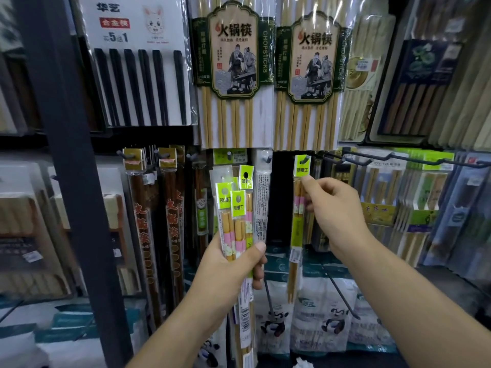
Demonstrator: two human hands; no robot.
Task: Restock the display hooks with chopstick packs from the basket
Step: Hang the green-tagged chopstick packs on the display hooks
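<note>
Green-headed pack (296,229) hung with its hole right at the tip of a hook (306,158), and the right hand (334,208) pinched it just under the header. The left hand (228,272) was curled round a bunch (233,216) of the same packs, held upright just left of it.

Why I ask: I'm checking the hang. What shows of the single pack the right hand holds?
The pack is a long, narrow clear sleeve with a lime-green header, pale wooden chopsticks banded pink and white, a green strip and a white label lower down. It hangs upright, a hook tip showing at its header hole. The right hand pinches it below the header.
</note>
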